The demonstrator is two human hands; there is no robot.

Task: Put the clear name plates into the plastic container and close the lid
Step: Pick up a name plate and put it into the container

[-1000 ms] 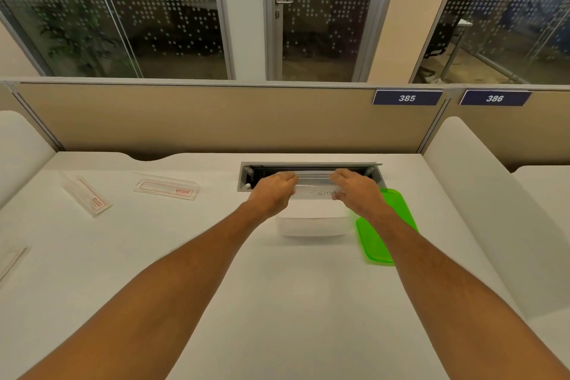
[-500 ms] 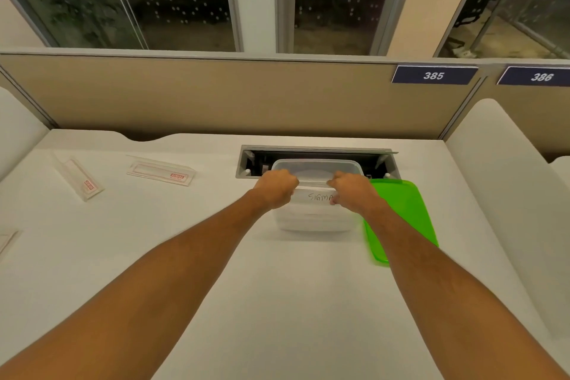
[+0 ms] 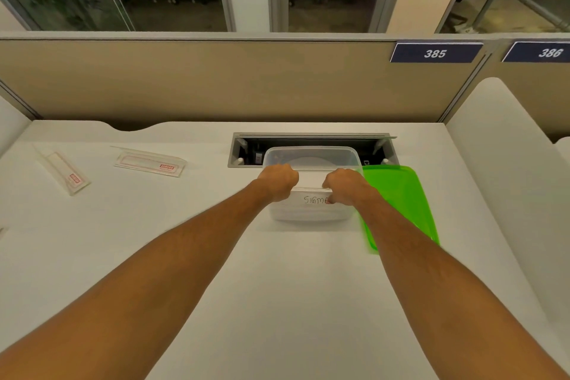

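one name plate (image 3: pixel 311 194) between both hands (image 3: pixel 279 180)

Even, warm indoor light falls from overhead; shadows are soft, focus is sharp, and straight edges bow outward near the borders

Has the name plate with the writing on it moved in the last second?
Yes. Both hands brought the clear name plate toward the person: it was over the container's far part near the desk's cable slot, and now it is at the container's near rim.
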